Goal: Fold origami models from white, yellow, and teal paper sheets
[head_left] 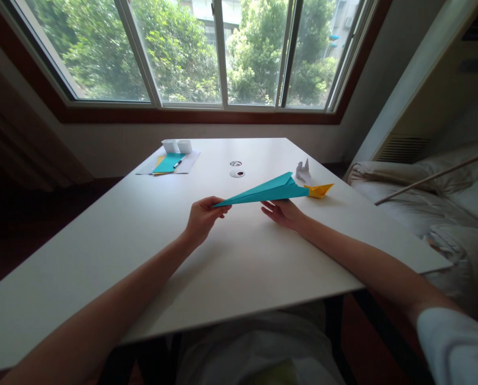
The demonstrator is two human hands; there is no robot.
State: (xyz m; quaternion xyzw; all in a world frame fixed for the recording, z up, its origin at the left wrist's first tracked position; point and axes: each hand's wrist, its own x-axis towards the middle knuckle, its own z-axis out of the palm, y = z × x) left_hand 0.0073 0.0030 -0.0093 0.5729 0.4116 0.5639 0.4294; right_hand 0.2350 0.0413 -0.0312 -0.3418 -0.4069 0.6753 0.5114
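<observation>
A turquoise paper airplane (pixel 265 191) is held above the white table, its pointed nose toward the left and its wider tail to the right. At the nose, my left hand (pixel 202 218) pinches the folded paper between thumb and fingers. My right hand (pixel 285 213) grips the underside near the tail, its lower fingers partly spread; the wing hides its fingertips in part. Just beyond the tail lies an orange paper boat (pixel 321 191), partly covered by the airplane. Behind it stands a white folded paper figure (pixel 303 171).
On the far left of the white table (pixel 122 230) lie turquoise sheets (pixel 169 162), white paper (pixel 193 160) and a pen (pixel 179 162), near two white containers (pixel 177 146). Two round printed pieces (pixel 237 174) sit at the middle back. A cushioned seat (pixel 415 182) stands at right.
</observation>
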